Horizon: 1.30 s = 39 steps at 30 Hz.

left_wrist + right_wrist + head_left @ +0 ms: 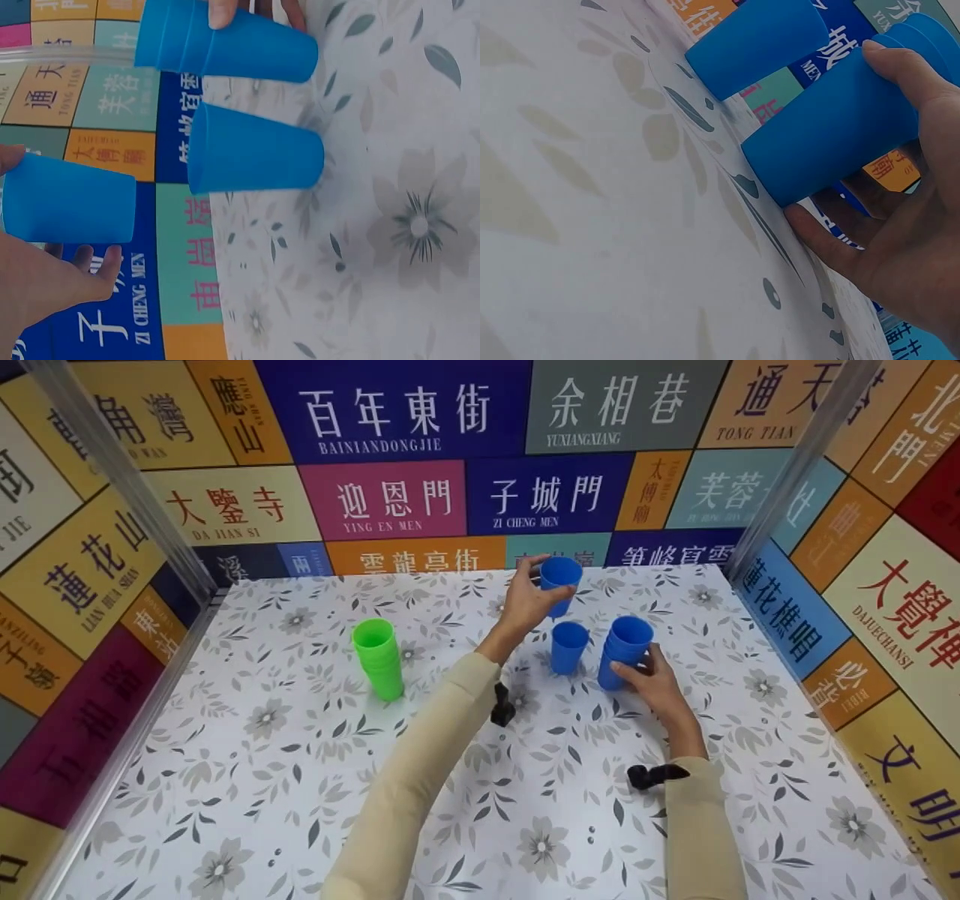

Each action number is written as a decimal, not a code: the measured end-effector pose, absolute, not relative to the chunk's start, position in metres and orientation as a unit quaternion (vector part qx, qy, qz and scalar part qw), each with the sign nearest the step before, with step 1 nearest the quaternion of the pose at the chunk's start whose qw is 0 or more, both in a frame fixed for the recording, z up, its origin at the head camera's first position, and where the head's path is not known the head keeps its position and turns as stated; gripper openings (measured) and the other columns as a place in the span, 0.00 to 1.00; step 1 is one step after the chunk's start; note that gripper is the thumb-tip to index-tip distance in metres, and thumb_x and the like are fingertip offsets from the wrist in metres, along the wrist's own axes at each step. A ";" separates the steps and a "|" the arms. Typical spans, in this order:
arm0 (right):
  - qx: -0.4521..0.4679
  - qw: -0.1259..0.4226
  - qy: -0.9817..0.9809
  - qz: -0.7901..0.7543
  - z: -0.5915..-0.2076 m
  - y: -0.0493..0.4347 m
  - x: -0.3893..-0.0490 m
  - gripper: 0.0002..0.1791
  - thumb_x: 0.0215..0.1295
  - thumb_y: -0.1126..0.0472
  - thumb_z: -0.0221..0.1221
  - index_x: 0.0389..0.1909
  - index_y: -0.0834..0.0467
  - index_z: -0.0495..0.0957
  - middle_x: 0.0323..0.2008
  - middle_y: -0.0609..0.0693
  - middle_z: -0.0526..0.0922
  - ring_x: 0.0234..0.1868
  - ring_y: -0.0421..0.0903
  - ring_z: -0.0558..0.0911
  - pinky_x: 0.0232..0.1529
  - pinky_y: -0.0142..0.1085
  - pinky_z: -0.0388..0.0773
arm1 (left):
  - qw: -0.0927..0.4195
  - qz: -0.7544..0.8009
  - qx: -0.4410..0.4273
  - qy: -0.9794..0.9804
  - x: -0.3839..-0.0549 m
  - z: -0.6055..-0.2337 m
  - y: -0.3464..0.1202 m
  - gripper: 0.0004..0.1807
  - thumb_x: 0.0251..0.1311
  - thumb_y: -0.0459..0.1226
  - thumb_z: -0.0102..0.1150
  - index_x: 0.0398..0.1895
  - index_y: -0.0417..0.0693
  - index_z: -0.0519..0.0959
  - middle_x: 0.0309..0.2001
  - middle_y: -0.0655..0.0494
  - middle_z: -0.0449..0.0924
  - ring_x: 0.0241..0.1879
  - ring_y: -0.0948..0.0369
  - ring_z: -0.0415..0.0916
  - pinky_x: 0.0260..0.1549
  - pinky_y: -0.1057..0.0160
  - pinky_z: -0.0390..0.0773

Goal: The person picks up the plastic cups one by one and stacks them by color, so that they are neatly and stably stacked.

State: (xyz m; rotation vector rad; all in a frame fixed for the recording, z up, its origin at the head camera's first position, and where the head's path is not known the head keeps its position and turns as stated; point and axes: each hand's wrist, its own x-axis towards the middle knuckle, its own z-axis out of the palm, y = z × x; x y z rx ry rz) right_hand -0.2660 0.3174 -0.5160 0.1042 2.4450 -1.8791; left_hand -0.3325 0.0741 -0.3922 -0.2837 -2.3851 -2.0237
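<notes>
My left hand (527, 601) grips a single blue cup (560, 576) near the back of the table, thumb on one side and fingers on the other. In the left wrist view this cup (71, 199) is raised clear of the tabletop. Just in front of it, a second blue cup (569, 649) stands upright alone, touched by neither hand. To its right is a stack of nested blue cups (628, 639), several rims showing in the left wrist view. My right hand (654, 684) holds this stack from the right side, thumb across its front and fingers behind.
A stack of green cups (379, 660) stands at the left of the table (540, 780), which has a floral-print cover. Panels with printed street names (390, 499) rise behind it and on both sides. Each wrist wears a black camera mount (504, 706).
</notes>
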 end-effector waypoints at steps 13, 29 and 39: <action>0.038 0.031 0.799 -0.600 -0.515 0.318 -0.268 0.55 0.63 0.40 0.65 0.81 0.46 0.40 0.79 0.62 0.52 0.77 0.62 0.59 0.70 0.59 0.68 | -0.024 -0.635 -0.120 -0.762 -0.313 -0.375 0.107 0.38 0.57 0.43 0.72 0.70 0.58 0.66 0.66 0.49 0.72 0.65 0.53 0.72 0.60 0.52 0.79; 0.030 0.042 0.800 -0.598 -0.507 0.317 -0.262 0.52 0.67 0.42 0.63 0.81 0.45 0.41 0.79 0.61 0.51 0.78 0.63 0.56 0.75 0.59 0.59 | -0.065 -0.642 -0.193 -0.740 -0.292 -0.378 0.141 0.40 0.57 0.43 0.72 0.73 0.58 0.64 0.68 0.49 0.71 0.66 0.55 0.71 0.62 0.53 0.77; 0.046 0.039 0.822 -0.566 -0.516 0.321 -0.267 0.57 0.64 0.35 0.62 0.81 0.42 0.35 0.79 0.61 0.53 0.78 0.63 0.58 0.77 0.59 0.53 | -0.094 -0.615 -0.190 -0.760 -0.288 -0.383 0.158 0.38 0.57 0.44 0.72 0.71 0.64 0.67 0.69 0.57 0.71 0.68 0.59 0.70 0.65 0.57 0.75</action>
